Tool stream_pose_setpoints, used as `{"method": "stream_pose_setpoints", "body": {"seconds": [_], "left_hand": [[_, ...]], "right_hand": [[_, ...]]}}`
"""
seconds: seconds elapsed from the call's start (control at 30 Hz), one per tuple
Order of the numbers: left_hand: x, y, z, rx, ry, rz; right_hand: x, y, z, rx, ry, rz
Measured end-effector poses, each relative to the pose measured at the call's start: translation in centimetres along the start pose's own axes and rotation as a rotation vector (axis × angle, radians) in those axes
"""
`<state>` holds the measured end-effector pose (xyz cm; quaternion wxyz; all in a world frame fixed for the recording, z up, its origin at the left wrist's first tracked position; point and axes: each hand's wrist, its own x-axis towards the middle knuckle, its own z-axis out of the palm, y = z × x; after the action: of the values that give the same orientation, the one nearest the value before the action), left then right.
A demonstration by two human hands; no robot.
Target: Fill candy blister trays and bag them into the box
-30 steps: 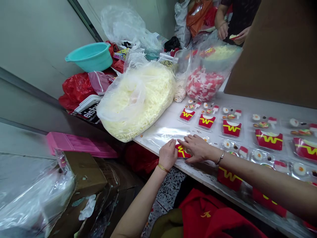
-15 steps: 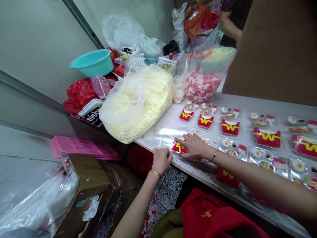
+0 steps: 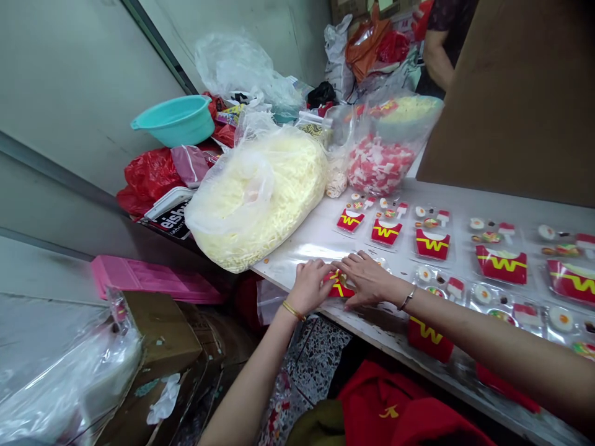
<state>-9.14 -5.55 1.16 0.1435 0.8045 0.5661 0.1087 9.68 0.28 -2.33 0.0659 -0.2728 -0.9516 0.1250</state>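
Note:
A red carton-shaped piece with yellow zigzag lines (image 3: 338, 290) lies in a clear plastic packet near the table's front edge. My right hand (image 3: 365, 279) rests over its right side, fingers spread and pressing on it, hiding part of it. At its left side is my left hand (image 3: 307, 286), fingers stretched forward and partly bent, the tips touching or just by the packet's edge. A sheet of clear plastic (image 3: 272, 300) hangs below the table edge, left of my left hand. Similar packets with red cartons and small food-shaped pieces (image 3: 432, 243) lie in rows to the right.
A big clear bag of cream-coloured pieces (image 3: 260, 192) stands on the table (image 3: 283, 251) at the left. Behind are a bag of pink-and-white pieces (image 3: 381, 164) and a turquoise basin (image 3: 176, 121). A brown board (image 3: 515, 99) stands at right; a person's arm (image 3: 438, 59) shows beside it.
My left hand has opened from a fist at the clear plastic and moved up to the packet. The plastic now hangs below the table edge. My right hand stays almost in place.

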Motion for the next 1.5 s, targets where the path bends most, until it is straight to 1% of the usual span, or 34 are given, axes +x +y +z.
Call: {"method": "stream_pose_setpoints", "body": {"seconds": [0.07,0.1,0.17,0.23,0.3,0.43,0.5,0.57,0.67,0.73,0.83,0.93,1.03,1.1,1.17,1.3,1.37,1.43,1.5], "left_hand": [[0.9,-2.0,-0.7,-0.009,-0.091,0.083],[1.4,-2.7,-0.8,-0.010,-0.138,0.128],[2.1,-3.5,-0.6,0.008,-0.192,0.193],[2.8,-3.5,-0.1,0.053,-0.201,0.209],[3.3,-3.0,0.2,0.095,-0.202,0.206],[4.7,-2.4,0.3,0.162,-0.221,0.262],[5.5,-2.7,0.0,0.164,-0.261,0.287],[6.2,-3.4,-0.4,0.095,-0.330,0.291],[6.7,-4.4,-1.0,-0.119,-0.433,0.288],[6.8,-4.6,-1.1,-0.252,-0.444,0.290],[6.8,-4.0,-0.5,-0.379,-0.387,0.292],[7.5,-2.5,0.7,-0.472,-0.305,0.324],[8.7,-0.9,1.5,-0.562,-0.238,0.366],[9.4,0.0,1.6,-0.601,-0.222,0.366],[9.8,0.7,1.5,-0.639,-0.230,0.334],[10.2,2.0,1.2,-0.773,-0.331,0.186],[10.3,2.8,1.2,-0.839,-0.351,0.146],[10.4,3.8,1.2,-0.896,-0.296,0.156],[10.9,5.1,1.4,-0.940,-0.162,0.160]], "right_hand": [[-1.1,0.6,0.0,0.001,0.077,0.010],[-1.8,0.8,0.2,0.002,0.124,0.051],[-3.3,1.1,0.7,0.002,0.205,0.193],[-4.6,1.2,1.4,-0.008,0.250,0.355],[-5.5,1.1,2.1,-0.032,0.256,0.461],[-6.1,0.8,2.7,-0.105,0.282,0.577],[-6.3,0.8,2.5,-0.146,0.318,0.636],[-6.6,0.9,2.1,-0.186,0.343,0.685],[-7.1,1.1,1.6,-0.192,0.367,0.706],[-7.2,1.2,1.5,-0.135,0.392,0.684],[-6.8,1.0,1.8,0.030,0.425,0.652],[-6.1,0.4,1.8,0.257,0.429,0.628],[-5.4,-0.6,1.3,0.450,0.430,0.613],[-5.2,-1.1,0.8,0.543,0.453,0.584],[-5.4,-1.3,0.4,0.610,0.504,0.552],[-5.9,-0.4,-0.6,0.645,0.595,0.553],[-6.2,-0.1,-1.3,0.643,0.618,0.560],[-6.6,-0.1,-2.3,0.623,0.663,0.609],[-7.4,-0.4,-3.3,0.597,0.733,0.711]]}}
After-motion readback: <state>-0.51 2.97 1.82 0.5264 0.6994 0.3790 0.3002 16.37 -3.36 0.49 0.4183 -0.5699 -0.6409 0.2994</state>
